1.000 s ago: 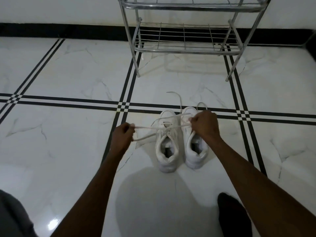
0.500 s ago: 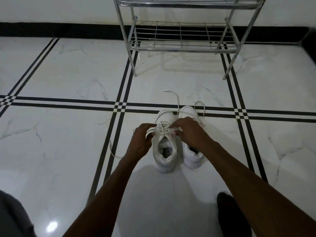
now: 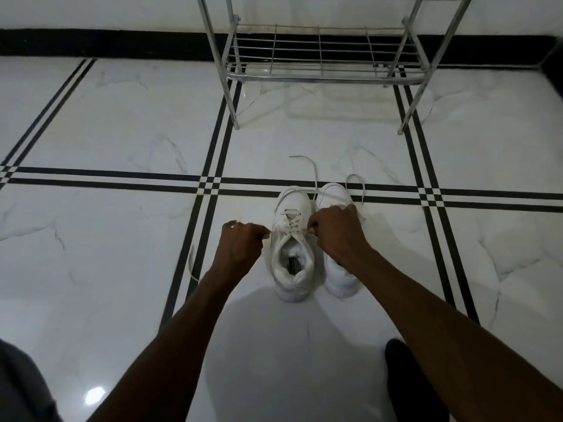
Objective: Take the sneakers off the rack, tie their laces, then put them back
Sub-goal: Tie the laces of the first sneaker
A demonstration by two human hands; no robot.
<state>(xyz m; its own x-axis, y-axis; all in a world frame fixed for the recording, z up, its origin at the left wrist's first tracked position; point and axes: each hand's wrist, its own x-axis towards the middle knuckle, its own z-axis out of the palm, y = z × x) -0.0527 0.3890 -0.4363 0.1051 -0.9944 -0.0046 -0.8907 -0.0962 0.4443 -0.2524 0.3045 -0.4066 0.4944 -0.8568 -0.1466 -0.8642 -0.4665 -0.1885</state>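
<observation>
Two white sneakers stand side by side on the floor, toes pointing away from me. The left sneaker [image 3: 292, 263] is fully in view; the right sneaker [image 3: 341, 275] is partly covered by my right wrist. My left hand [image 3: 240, 248] is just left of the left sneaker, pinching one lace end [image 3: 191, 263] that trails down past my forearm. My right hand [image 3: 335, 233] pinches the other lace at the top eyelets. Loose laces of the right sneaker [image 3: 307, 169] lie on the floor beyond the toes.
A chrome wire shoe rack [image 3: 320, 74] stands against the wall ahead, its lower shelf bare. White marble floor with black inlay lines [image 3: 122, 181] surrounds the shoes. My dark-socked foot [image 3: 405, 376] rests at the lower right; grey clothing is at the lower left corner.
My hands first came together over the left sneaker from a wide pull, then parted again slightly. The view shifted closer to the rack.
</observation>
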